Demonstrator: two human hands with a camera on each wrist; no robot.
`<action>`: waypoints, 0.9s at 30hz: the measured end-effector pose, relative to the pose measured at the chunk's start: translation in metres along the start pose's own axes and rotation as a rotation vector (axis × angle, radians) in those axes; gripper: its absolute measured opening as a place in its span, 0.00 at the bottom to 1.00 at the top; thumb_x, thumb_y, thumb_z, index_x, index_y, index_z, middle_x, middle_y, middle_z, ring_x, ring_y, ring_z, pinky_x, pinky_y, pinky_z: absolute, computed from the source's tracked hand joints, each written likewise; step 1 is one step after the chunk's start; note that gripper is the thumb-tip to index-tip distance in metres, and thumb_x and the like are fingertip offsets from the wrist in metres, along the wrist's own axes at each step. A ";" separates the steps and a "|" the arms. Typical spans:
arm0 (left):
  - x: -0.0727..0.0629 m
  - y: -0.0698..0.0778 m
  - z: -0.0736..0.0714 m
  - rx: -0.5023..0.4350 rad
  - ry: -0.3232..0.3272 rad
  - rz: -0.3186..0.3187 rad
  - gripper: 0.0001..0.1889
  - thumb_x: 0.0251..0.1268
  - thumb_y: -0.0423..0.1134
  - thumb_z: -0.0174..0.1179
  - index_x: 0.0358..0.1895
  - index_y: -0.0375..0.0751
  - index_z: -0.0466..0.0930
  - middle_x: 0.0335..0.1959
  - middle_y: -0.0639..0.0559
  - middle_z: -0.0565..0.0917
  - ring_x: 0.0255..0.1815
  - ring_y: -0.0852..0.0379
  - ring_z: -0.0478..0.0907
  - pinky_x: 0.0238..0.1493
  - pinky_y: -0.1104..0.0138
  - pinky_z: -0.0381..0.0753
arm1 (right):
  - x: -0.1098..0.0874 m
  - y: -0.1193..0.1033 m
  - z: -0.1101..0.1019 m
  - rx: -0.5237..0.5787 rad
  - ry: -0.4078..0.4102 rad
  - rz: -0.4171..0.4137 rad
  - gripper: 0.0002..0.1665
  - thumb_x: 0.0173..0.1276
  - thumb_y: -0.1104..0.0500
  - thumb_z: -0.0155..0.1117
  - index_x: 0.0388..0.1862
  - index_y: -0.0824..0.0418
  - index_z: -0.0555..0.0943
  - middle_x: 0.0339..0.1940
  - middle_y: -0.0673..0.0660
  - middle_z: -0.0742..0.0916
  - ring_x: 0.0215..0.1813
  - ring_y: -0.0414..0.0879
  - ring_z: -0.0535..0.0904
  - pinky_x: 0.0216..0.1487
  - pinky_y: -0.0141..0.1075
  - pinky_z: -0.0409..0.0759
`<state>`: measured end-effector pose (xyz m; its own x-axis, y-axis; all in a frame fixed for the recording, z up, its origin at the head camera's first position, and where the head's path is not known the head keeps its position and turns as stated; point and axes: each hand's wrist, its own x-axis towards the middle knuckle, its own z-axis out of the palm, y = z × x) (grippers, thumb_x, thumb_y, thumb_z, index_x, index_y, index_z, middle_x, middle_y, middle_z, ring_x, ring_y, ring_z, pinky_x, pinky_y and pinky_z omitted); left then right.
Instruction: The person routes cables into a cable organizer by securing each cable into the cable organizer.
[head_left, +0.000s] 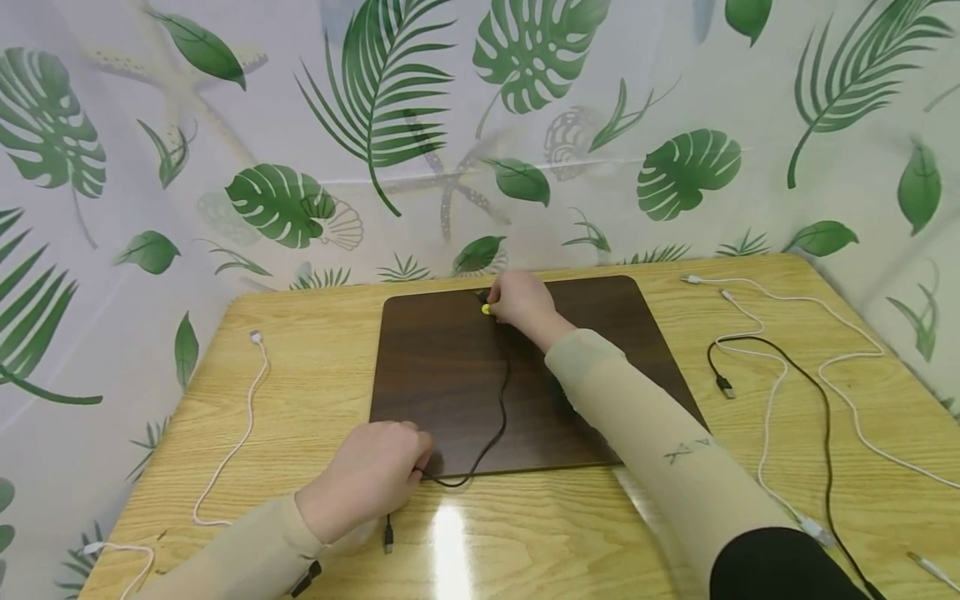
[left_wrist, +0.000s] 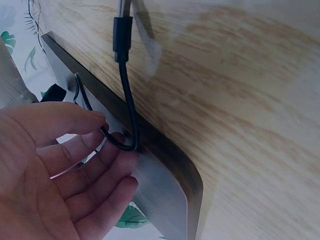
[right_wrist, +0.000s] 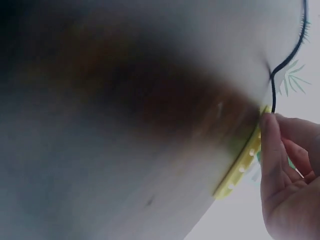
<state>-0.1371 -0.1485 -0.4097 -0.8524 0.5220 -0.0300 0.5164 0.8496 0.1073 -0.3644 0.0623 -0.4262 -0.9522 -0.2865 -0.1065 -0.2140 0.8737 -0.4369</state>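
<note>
A black USB cable (head_left: 503,407) runs in a curve over the dark brown board (head_left: 427,358). At the board's front left corner my left hand (head_left: 367,475) pinches the cable between thumb and fingers, and its black plug (left_wrist: 123,40) hangs past the fingertips. My right hand (head_left: 525,304) reaches to the board's far edge. There its thumb and finger pinch the cable at one end of a yellow strip (right_wrist: 242,167) with pale dots along it. In the head view only a small yellow bit shows beside the fingertips; the rest is hidden.
A white cable (head_left: 250,408) lies on the wooden table (head_left: 300,375) at the left, a shorter one (head_left: 135,548) nearer. Several white cables and another black USB cable (head_left: 825,417) spread over the right side. A leaf-patterned cloth (head_left: 420,233) stands behind the table.
</note>
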 end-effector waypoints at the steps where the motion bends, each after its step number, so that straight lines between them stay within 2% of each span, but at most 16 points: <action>1: 0.000 0.000 0.000 -0.001 -0.004 -0.001 0.20 0.56 0.30 0.75 0.21 0.51 0.71 0.19 0.59 0.73 0.21 0.62 0.66 0.22 0.67 0.67 | 0.001 0.001 0.000 -0.002 0.011 0.001 0.09 0.75 0.60 0.69 0.46 0.63 0.92 0.43 0.59 0.94 0.42 0.52 0.91 0.54 0.47 0.87; 5: 0.001 -0.002 -0.001 -0.006 -0.009 0.006 0.20 0.55 0.29 0.74 0.20 0.50 0.70 0.19 0.59 0.73 0.21 0.62 0.65 0.23 0.68 0.66 | 0.004 0.005 0.000 -0.004 0.031 -0.011 0.07 0.73 0.59 0.73 0.37 0.61 0.91 0.39 0.57 0.93 0.41 0.52 0.88 0.53 0.48 0.86; 8: 0.001 -0.004 -0.002 -0.010 -0.011 0.009 0.20 0.55 0.29 0.75 0.21 0.50 0.70 0.19 0.58 0.73 0.21 0.62 0.65 0.23 0.67 0.67 | 0.005 0.006 -0.001 -0.012 0.029 -0.024 0.09 0.73 0.62 0.68 0.32 0.61 0.89 0.35 0.57 0.91 0.37 0.51 0.85 0.48 0.46 0.84; 12: 0.001 -0.005 -0.004 -0.018 -0.022 0.004 0.20 0.55 0.30 0.75 0.21 0.50 0.70 0.19 0.58 0.73 0.21 0.62 0.65 0.23 0.67 0.67 | 0.006 0.006 -0.002 -0.058 0.025 -0.060 0.10 0.73 0.63 0.62 0.36 0.60 0.89 0.40 0.57 0.92 0.40 0.52 0.84 0.48 0.47 0.84; 15: 0.001 -0.005 -0.004 -0.024 -0.033 -0.003 0.20 0.56 0.29 0.74 0.21 0.50 0.70 0.20 0.58 0.73 0.21 0.62 0.65 0.23 0.67 0.66 | 0.006 0.006 -0.002 -0.106 0.020 -0.090 0.08 0.74 0.61 0.63 0.40 0.58 0.89 0.45 0.56 0.91 0.44 0.52 0.84 0.48 0.48 0.85; 21: 0.003 -0.005 -0.005 -0.016 -0.038 -0.010 0.20 0.56 0.31 0.76 0.21 0.50 0.71 0.20 0.58 0.74 0.22 0.62 0.68 0.25 0.66 0.70 | 0.008 0.008 -0.002 -0.164 0.051 -0.158 0.06 0.72 0.57 0.68 0.35 0.57 0.86 0.40 0.56 0.89 0.41 0.52 0.82 0.43 0.47 0.83; 27: 0.003 -0.005 -0.005 -0.017 -0.032 -0.004 0.20 0.55 0.30 0.76 0.21 0.50 0.71 0.20 0.58 0.74 0.22 0.62 0.67 0.25 0.66 0.69 | 0.010 0.010 -0.003 -0.144 0.038 -0.167 0.06 0.72 0.56 0.70 0.37 0.58 0.88 0.41 0.56 0.90 0.42 0.52 0.84 0.48 0.47 0.85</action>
<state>-0.1427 -0.1517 -0.4052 -0.8510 0.5214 -0.0624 0.5117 0.8501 0.1244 -0.3768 0.0692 -0.4284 -0.9081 -0.4188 -0.0084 -0.3953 0.8635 -0.3131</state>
